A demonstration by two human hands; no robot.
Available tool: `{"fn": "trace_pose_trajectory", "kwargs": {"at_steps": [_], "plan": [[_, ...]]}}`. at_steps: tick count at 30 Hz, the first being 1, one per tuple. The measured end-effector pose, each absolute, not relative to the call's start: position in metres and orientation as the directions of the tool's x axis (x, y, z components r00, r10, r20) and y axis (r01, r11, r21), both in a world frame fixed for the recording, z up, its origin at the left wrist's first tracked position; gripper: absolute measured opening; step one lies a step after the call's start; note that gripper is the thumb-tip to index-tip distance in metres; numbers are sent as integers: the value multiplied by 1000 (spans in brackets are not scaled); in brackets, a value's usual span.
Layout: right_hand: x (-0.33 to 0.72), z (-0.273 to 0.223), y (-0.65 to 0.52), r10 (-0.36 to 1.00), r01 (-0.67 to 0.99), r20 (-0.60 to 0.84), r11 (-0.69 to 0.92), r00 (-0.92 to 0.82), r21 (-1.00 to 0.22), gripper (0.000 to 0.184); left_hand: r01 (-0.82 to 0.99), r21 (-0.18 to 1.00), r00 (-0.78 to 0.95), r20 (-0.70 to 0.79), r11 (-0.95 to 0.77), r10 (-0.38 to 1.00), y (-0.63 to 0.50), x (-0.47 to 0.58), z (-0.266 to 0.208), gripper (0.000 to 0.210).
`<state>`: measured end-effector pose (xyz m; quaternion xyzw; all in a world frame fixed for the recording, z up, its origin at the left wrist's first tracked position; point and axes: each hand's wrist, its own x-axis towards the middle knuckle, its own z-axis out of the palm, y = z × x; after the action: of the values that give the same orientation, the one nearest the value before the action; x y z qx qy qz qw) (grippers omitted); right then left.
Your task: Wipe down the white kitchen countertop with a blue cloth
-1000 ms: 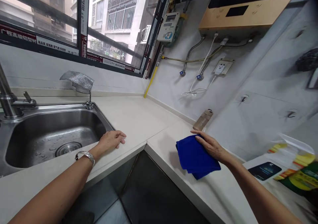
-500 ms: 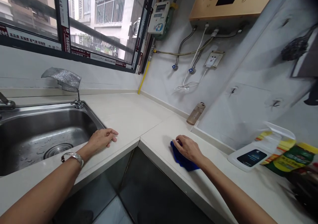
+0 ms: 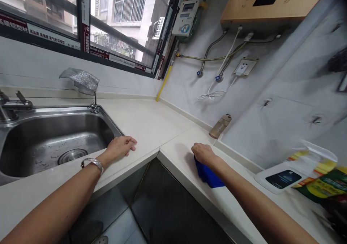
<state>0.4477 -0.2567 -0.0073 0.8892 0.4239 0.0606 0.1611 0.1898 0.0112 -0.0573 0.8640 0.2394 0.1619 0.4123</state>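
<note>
A blue cloth (image 3: 209, 174) lies on the white countertop (image 3: 141, 119), bunched under my right hand (image 3: 204, 153). That hand is closed on the cloth's upper end, with the fingers curled under and partly hidden; the rest of the cloth spreads below the wrist. My left hand (image 3: 121, 147) rests on the counter beside the right edge of the steel sink (image 3: 104, 123). Its fingers are loosely bent and hold nothing. A silver bangle (image 3: 93, 161) circles the left wrist.
A brown bottle (image 3: 220, 126) stands against the wall. A white bottle (image 3: 282, 177) and a green-and-yellow pack (image 3: 322, 182) sit at the right. Behind the sink are a tap (image 3: 13, 105) and a bubble-wrapped fitting (image 3: 82, 81). The counter's front edge (image 3: 159, 153) forms an inner corner.
The view has swung left, so more of the sink and tap shows. My right fingers have curled in tighter on the cloth. My left hand stays at the sink's edge.
</note>
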Motion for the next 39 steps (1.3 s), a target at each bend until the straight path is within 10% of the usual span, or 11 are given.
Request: {"fn": "trace_pose_trajectory", "kwargs": {"at_steps": [3, 9, 19, 28, 35, 39], "plan": [[441, -7, -264, 847, 815, -62, -483, 527, 321, 28, 283, 788, 832, 82, -547, 548, 10, 189, -56, 40], [440, -8, -319, 900, 921, 207, -355, 383, -161, 32, 291, 783, 830, 79, -550, 552, 10, 189, -54, 42], [461, -52, -406, 905, 929, 242, -299, 349, -218, 25, 297, 793, 825, 67, -532, 561, 4, 186, -45, 48], [450, -61, -397, 919, 973, 379, -177, 110, 147, 30, 300, 788, 825, 69, -537, 562, 7, 188, -48, 46], [451, -31, -414, 819, 870, 323, -379, 474, -314, 45, 303, 779, 837, 57, -549, 544, 2, 184, -41, 47], [462, -26, -399, 668, 751, 345, -561, 659, -350, 52, 310, 771, 836, 58, -557, 546, 4, 186, -43, 45]]}}
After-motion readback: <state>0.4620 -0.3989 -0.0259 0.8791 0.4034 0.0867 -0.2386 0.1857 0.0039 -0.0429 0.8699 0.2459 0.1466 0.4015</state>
